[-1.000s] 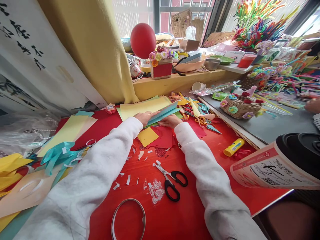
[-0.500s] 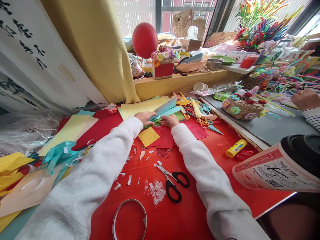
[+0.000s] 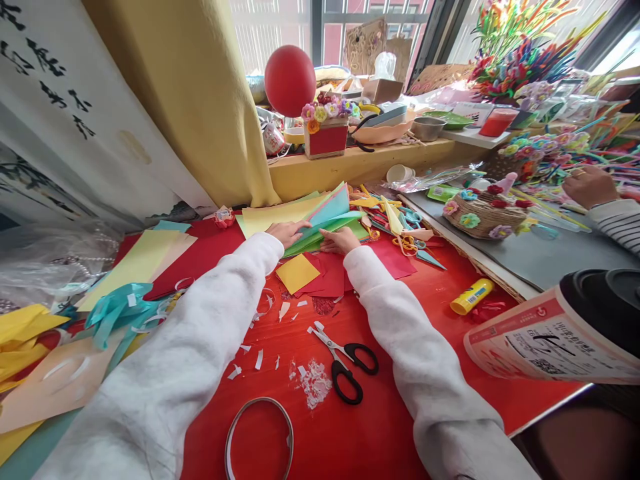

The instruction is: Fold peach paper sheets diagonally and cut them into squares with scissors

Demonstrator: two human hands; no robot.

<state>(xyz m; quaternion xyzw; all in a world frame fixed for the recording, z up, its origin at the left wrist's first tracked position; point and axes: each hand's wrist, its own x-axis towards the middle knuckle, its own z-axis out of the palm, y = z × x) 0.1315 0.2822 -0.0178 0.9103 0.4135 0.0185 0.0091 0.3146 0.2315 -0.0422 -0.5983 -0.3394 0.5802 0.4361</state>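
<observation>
A red table [image 3: 355, 440] occupies the lower centre of the frame. A yellow curtain [image 3: 190, 100] hangs at upper left. Blue paper [image 3: 331, 208] stands tilted up at frame centre, with green sheets [image 3: 313, 241] directly in front. The left hand [image 3: 286, 233] has its fingers against the left end of this paper; the right hand [image 3: 340, 240] touches the green sheets at their near edge. The hands are apart; whether either grips cannot be determined. Below, at lower centre, lie black-handled scissors [image 3: 339, 357], handles spread, and a ring [image 3: 292, 433]. Noted also: a yellow square [image 3: 298, 272] just below the hands; a yellow glue stick [image 3: 472, 297], right of centre.
</observation>
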